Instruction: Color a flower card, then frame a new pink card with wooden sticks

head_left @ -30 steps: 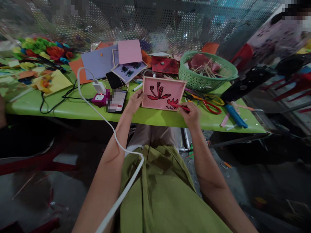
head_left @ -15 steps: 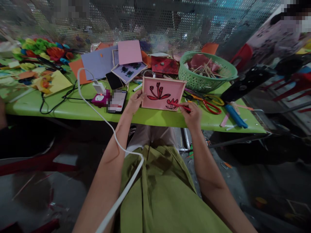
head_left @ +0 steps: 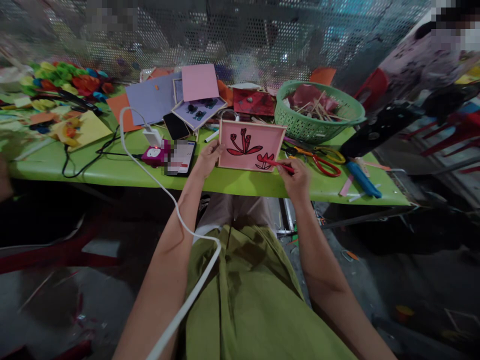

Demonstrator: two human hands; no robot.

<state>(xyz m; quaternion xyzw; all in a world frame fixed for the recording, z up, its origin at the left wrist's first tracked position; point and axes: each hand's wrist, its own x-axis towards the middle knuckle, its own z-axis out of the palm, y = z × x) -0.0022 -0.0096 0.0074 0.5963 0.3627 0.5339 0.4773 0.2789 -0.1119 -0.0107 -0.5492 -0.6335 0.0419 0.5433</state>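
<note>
A pink framed picture [head_left: 238,160] with red flowers outlined in black stands tilted toward me at the table's front edge. My left hand [head_left: 210,159] grips its left edge, thumb on the front. My right hand [head_left: 297,177] is closed around a red pen [head_left: 283,165], its tip at the small red flower in the lower right of the picture. Part of the frame's right side lies behind the pen and fingers. Just left of my left hand lies a phone [head_left: 182,159] with a lit screen.
The green-covered table [head_left: 112,172] carries a green basket [head_left: 315,130] of sticks, red-handled scissors [head_left: 328,167], a blue-handled tool [head_left: 363,180], stacked card sheets [head_left: 150,100] and a magenta power socket [head_left: 153,154]. A white cable [head_left: 180,215] runs across my left forearm.
Hardly anything differs. The pen tip stays at the small flower, and both hands keep their hold on the picture and the pen.
</note>
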